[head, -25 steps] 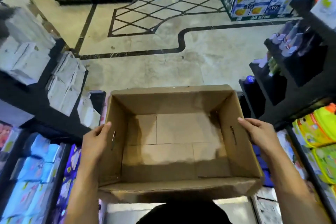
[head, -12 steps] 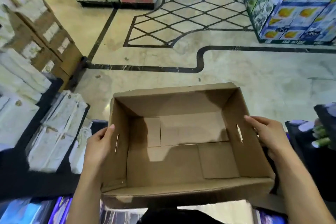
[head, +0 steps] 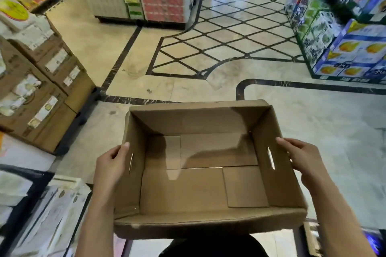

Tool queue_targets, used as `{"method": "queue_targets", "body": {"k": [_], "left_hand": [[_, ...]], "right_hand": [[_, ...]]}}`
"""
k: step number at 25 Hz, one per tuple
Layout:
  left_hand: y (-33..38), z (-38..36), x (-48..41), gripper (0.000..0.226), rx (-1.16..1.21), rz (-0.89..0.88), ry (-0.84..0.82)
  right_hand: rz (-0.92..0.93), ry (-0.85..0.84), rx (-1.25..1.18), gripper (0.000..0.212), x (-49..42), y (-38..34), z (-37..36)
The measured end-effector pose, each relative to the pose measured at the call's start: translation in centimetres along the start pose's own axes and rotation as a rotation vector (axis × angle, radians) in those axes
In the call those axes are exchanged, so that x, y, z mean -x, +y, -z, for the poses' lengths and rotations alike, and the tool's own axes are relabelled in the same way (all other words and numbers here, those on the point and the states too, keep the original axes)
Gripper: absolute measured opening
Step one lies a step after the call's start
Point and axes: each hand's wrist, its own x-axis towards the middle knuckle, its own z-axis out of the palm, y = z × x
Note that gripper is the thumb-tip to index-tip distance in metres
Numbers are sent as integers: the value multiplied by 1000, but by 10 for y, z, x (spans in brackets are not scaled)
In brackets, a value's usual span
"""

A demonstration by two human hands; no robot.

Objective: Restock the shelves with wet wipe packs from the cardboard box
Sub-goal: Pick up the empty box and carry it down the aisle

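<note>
Left hand [head: 111, 165] and right hand [head: 300, 158] clamp opposite walls of the empty cardboard box [head: 208, 221], held at waist height. View has swung from shelves toward open floor [head: 313, 123]; restocking appears complete.

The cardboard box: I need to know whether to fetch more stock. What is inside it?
Nothing: the cardboard box shows only its bare folded bottom flaps, with no wet wipe packs. No part of its floor is covered.
</note>
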Motion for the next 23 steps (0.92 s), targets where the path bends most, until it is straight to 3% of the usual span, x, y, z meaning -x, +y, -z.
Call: {"method": "queue_targets", "body": {"k": [9, 13, 16, 19, 23], "left_hand": [[92, -78, -172, 45, 30, 82, 122], [113, -85, -232, 33, 77, 154, 203], [120, -80, -276, 15, 182, 205, 295], [118, -62, -325, 7, 256, 266, 356], [106, -35, -400, 4, 382, 317, 464]], "right_hand": [[31, -185, 48, 13, -241, -125, -115], [82, -312, 134, 35, -325, -190, -186], [131, -383, 185, 18, -375, -238, -256], [129, -453, 249, 27, -405, -281, -338], [174, -535, 321, 13, -429, -333, -439]]}}
